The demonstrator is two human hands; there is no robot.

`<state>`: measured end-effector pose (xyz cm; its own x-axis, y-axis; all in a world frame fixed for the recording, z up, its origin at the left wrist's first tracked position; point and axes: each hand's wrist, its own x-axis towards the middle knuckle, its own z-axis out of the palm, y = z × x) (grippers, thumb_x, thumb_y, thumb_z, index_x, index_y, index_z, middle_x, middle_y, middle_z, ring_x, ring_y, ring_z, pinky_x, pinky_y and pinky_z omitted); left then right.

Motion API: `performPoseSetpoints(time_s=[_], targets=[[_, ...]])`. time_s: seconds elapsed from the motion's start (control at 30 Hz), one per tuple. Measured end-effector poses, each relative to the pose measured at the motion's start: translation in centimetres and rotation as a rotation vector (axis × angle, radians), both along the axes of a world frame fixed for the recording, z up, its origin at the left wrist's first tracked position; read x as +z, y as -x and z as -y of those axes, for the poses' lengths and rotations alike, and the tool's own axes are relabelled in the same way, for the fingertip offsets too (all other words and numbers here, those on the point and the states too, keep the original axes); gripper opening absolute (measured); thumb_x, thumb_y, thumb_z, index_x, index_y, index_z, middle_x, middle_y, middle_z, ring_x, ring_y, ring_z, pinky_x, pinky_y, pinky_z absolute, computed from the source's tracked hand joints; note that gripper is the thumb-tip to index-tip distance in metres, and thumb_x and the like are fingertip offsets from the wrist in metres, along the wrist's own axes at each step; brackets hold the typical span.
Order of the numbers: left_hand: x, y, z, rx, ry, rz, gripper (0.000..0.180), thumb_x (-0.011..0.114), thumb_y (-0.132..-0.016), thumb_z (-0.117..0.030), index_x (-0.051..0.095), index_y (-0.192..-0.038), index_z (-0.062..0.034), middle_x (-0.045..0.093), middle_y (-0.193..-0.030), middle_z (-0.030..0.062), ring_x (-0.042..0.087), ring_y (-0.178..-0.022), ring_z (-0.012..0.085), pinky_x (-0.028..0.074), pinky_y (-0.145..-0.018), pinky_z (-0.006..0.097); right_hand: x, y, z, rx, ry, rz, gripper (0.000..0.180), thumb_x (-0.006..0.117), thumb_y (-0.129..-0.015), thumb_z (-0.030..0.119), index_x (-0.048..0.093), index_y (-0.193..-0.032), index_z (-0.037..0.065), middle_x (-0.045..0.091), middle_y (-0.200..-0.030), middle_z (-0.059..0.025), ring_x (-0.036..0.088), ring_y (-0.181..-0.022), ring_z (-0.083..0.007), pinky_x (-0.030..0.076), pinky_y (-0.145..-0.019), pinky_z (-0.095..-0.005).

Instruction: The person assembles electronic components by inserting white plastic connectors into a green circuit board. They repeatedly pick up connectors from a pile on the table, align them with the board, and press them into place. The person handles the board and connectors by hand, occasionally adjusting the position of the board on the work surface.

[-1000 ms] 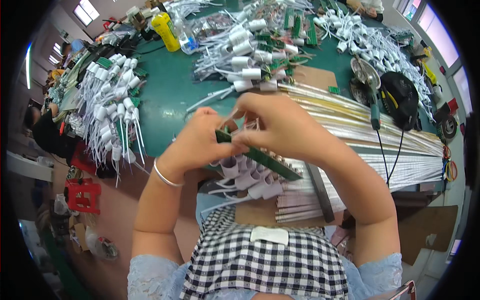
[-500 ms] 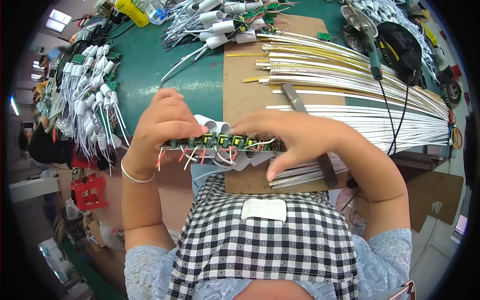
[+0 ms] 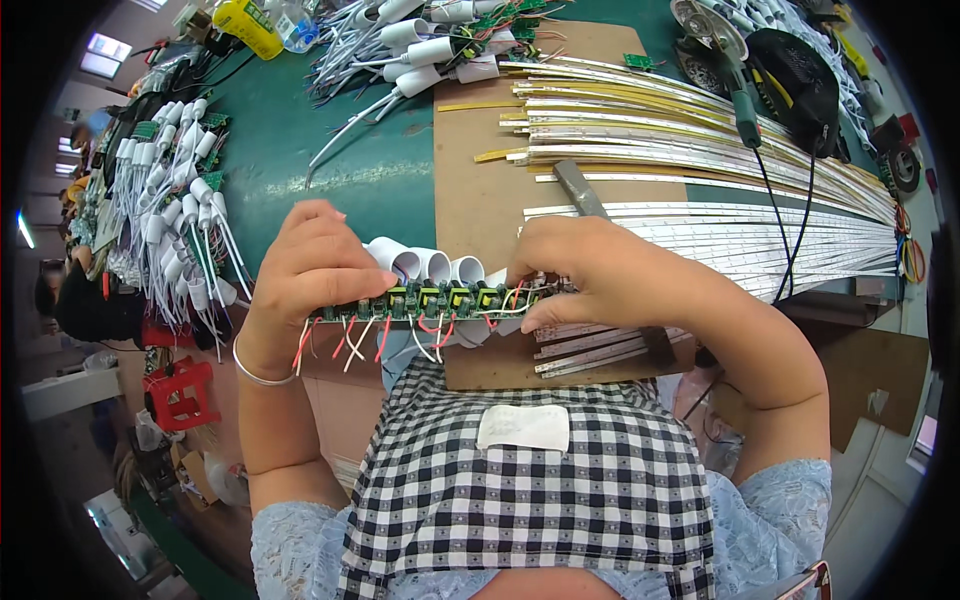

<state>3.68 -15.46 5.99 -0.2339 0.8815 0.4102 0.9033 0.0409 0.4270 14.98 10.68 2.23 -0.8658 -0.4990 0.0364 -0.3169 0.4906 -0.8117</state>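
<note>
- Green circuit strip (image 3: 443, 303) was held crosswise near the front of the counter (image 3: 270, 150); even support suited it;
- left grip (image 3: 318, 268) clasped its left end;
- right grip (image 3: 578, 272) bent round its right end; whether closed, I couldn't tell;
- loose wires (image 3: 382, 341) deserved gentleness.

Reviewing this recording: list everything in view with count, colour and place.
Circuit board: one, green, between the hands
Wires: several, red and white, on the board
Tubes: at least three, white, behind the board
Strips: many, white and yellow, right
Bar: apparently one, grey, across strips
Sheet: one, brown, under strips
Small board: one, green, sheet's far corner
Heaps of corded tubes: three, white, left, far centre, far right
Bottles: two, yellow and clear, far left
Tool: one, green-handled, right
Stool: one, red, floor left
Table: one, green, under heaps
Background clutter: uncountable
Apron: one, black-and-white, on the person
Bracelet: one, pale, left wrist
Left hand: one, bare, board's left end
Right hand: one, bare, board's right end
</note>
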Motion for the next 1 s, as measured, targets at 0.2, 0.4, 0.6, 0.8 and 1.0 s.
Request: performPoseSetpoints(time_s=[0.2,0.4,0.6,0.8,1.0], targets=[[0.0,1.4,-0.2,-0.028,0.020,0.110,0.016,0.071,-0.066,-0.016,0.066,-0.080,-0.0103,0.062,-0.072,-0.0005,0.057,-0.067,0.0168,0.040,-0.082,0.038,1.0,0.2,-0.1,-0.018,-0.032,0.041,0.024,0.066,-0.079,0.023,0.061,-0.091,0.002,0.059,-0.082,-0.0142,0.058,-0.082,-0.0317,0.045,-0.073,-0.0400],[-0.5,3.5,-0.8,-0.019,0.058,0.350,0.023,0.080,-0.062,-0.017,0.066,-0.078,-0.0090,0.062,-0.072,-0.0002,0.053,-0.070,0.0165,0.039,-0.075,0.032,2.4,-0.5,-1.9,-0.074,-0.019,-0.223,0.015,0.063,-0.082,0.016,0.057,-0.083,0.003,0.057,-0.075,-0.0113,0.058,-0.070,-0.0263,0.045,-0.062,-0.0350],[-2.3,4.1,-2.1,0.088,0.142,0.498,0.022,0.080,-0.061,-0.011,0.065,-0.077,-0.0063,0.060,-0.071,-0.0003,0.049,-0.075,0.0161,0.040,-0.069,0.028,3.2,-1.9,-5.2,-0.272,0.887,-0.143,0.028,0.063,-0.083,0.023,0.055,-0.100,0.002,0.059,-0.089,-0.0070,0.057,-0.084,-0.0164,0.045,-0.074,-0.0310],[-2.0,4.8,-3.2,0.071,0.178,0.457,0.022,0.078,-0.066,-0.007,0.062,-0.082,-0.0057,0.063,-0.077,0.0005,0.054,-0.069,0.0101,0.043,-0.059,0.026,2.4,1.8,0.0,-0.240,0.072,0.124,0.041,0.072,-0.076,0.028,0.057,-0.106,0.005,0.062,-0.098,-0.0081,0.058,-0.086,-0.0182,0.046,-0.075,-0.0317],[-2.5,4.7,-2.7,0.178,0.207,0.749,0.019,0.076,-0.068,-0.006,0.064,-0.083,-0.0056,0.061,-0.076,0.0012,0.054,-0.063,0.0068,0.042,-0.051,0.023,3.9,1.4,-2.2,-0.237,0.544,-0.101,0.019,0.064,-0.084,0.014,0.056,-0.096,0.002,0.060,-0.082,-0.0055,0.056,-0.071,-0.0146,0.046,-0.065,-0.0290]])
